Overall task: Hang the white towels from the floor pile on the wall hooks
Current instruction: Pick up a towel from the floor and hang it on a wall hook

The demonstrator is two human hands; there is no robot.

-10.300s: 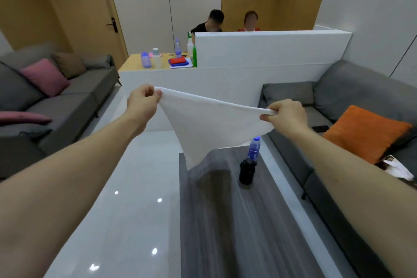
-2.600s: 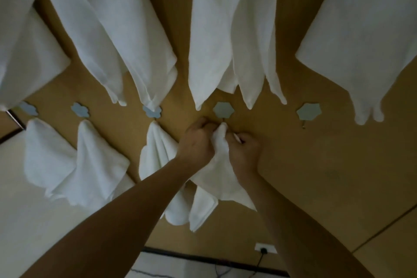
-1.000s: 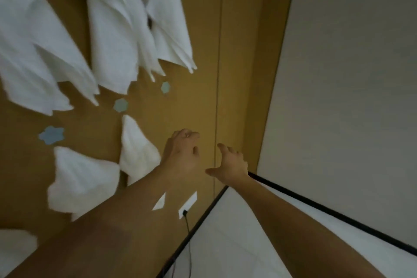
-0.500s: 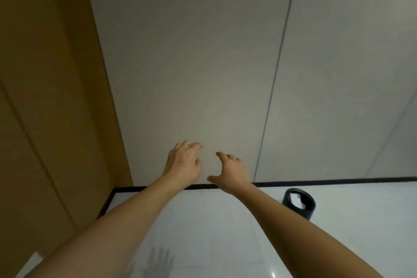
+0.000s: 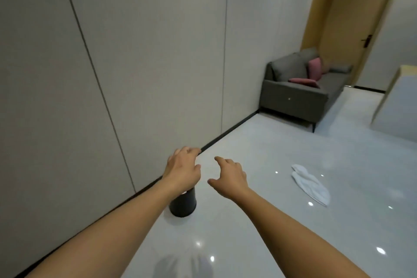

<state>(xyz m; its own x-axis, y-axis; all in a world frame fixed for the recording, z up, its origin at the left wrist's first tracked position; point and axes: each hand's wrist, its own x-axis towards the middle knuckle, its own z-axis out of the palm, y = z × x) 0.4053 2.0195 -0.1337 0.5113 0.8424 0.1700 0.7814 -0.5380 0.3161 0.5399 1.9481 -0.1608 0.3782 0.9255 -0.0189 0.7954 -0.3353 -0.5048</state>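
Observation:
A small pile of white towels [image 5: 310, 184] lies crumpled on the glossy pale floor, to the right of my hands and a little farther off. My left hand [image 5: 183, 169] is held out in front of me, fingers loosely spread, with nothing in it. My right hand [image 5: 229, 177] hovers beside it, also spread and holding nothing. Both hands are well clear of the towels. The wall hooks and the hung towels are out of view.
A black cylindrical bin [image 5: 183, 204] stands on the floor by the grey panel wall [image 5: 112, 63], partly under my left wrist. A grey sofa [image 5: 297, 90] with pink cushions sits at the far wall. A wooden door [image 5: 358, 25] and a white partition [image 5: 399, 106] are at the right.
My view has swung right, away from the wooden wall with hooks, along the grey wall to the open room. The towels on the floor and the sofa have come into view. Both hands stay empty.

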